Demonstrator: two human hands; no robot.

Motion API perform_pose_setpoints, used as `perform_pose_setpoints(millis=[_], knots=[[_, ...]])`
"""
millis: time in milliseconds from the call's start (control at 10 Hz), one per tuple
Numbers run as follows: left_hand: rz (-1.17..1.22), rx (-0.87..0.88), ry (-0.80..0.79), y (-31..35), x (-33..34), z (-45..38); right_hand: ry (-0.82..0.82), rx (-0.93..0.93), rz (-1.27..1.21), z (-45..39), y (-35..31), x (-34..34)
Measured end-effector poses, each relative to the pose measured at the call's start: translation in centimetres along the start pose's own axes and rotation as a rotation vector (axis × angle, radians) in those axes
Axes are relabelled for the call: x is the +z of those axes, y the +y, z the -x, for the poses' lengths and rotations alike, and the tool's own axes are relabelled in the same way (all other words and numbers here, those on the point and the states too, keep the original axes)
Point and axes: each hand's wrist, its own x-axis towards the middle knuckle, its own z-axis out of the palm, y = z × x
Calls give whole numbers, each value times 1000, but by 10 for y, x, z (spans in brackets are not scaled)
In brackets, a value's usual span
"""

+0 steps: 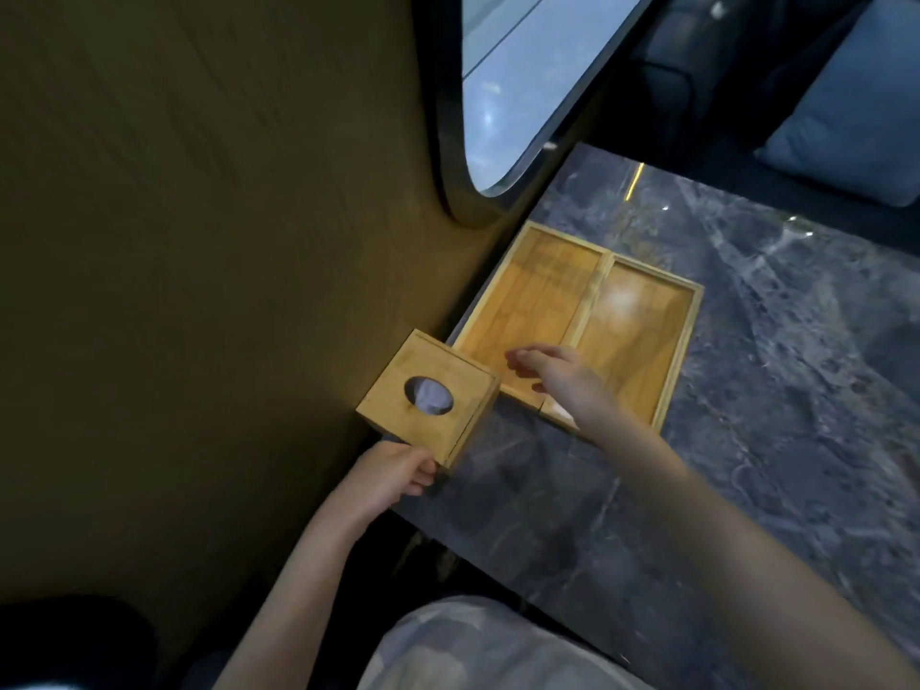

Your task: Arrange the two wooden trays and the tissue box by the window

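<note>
At the far left stood a plain olive-brown wall (pixel 199 241), with a dark-framed window (pixel 517 92) set into it further along. The left hand (pixel 393 473) reached up from below and held the wooden tissue box (pixel 428 396) by its near bottom corner, fingers (pixel 423 478) curled under and against that corner. The box was tilted and seemed raised off the bench, at the bench's left edge close to the wall, its oval opening facing up with white tissue showing inside. Just right of it, the two wooden trays, the left tray (pixel 527 311) and the right tray (pixel 642 336), lay side by side, their long edges touching, on the dark marbled bench (pixel 771 390) below the window. The right hand (pixel 557 376) hovered over the trays' near ends, its fingers (pixel 522 358) loosely bent and gripping nothing; whether they touched the wood could not be told. At the far right, a blue cushion (pixel 856 117) rested beyond the bench.
</note>
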Motion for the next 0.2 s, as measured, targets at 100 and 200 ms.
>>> perform_pose_setpoints(millis=[100, 200], knots=[[-195, 93, -46, 30, 2, 1, 120, -67, -148, 17, 0, -34], [-261, 242, -46, 76, 14, 7, 357, -194, -498, 51, -12, -84]])
